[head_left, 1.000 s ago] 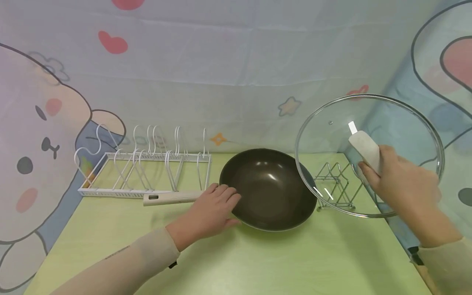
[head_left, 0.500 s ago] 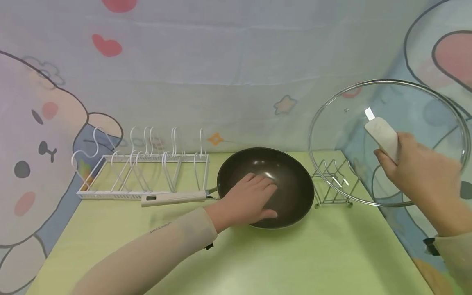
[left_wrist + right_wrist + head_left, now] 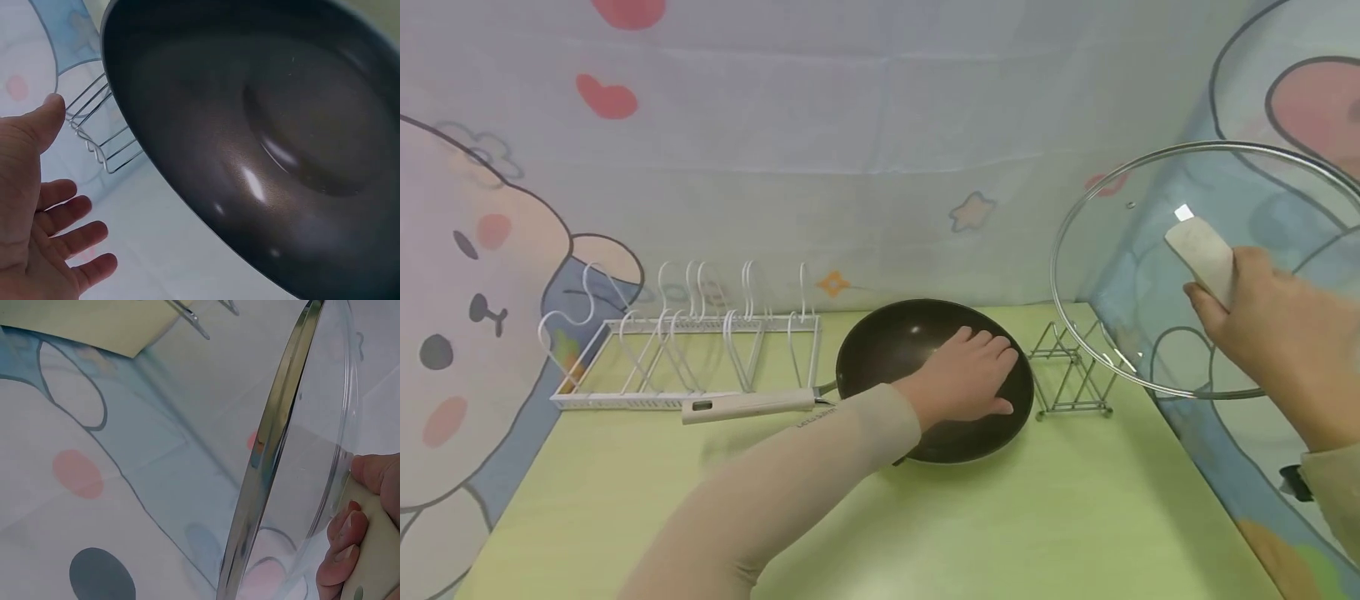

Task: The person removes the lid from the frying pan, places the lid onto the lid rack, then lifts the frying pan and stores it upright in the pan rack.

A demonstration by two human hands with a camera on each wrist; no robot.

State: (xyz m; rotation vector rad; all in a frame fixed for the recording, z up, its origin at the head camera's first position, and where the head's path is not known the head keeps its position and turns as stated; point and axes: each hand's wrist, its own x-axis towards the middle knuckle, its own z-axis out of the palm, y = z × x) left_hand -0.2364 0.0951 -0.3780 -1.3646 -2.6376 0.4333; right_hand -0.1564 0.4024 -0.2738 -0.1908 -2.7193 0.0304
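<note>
A dark wok point(image 3: 887, 342) with a cream handle point(image 3: 748, 406) sits on the table, the handle pointing left. My left hand point(image 3: 966, 379) reaches over the wok's right half, palm down, covering part of its inside. In the left wrist view its fingers point(image 3: 84, 240) are spread and relaxed, holding nothing, beside the wok's rim. My right hand point(image 3: 1292, 333) grips the cream handle point(image 3: 1202, 254) of a large glass lid point(image 3: 1120, 275) with a steel rim, raised and tilted at the right. The right wrist view shows the lid's rim point(image 3: 269, 450) edge-on, fingers curled round the handle.
A white wire rack point(image 3: 685, 400) with upright loops stands at the back left, behind the wok's handle. Right of the wok is a small metal wire rack point(image 3: 1075, 408), partly seen through the lid. A printed cloth point(image 3: 850, 125) hangs behind the green table point(image 3: 1000, 533).
My left hand has moved right, from near the wok's handle to over the wok's right side. The right hand has carried the lid up and to the right, away from the wok.
</note>
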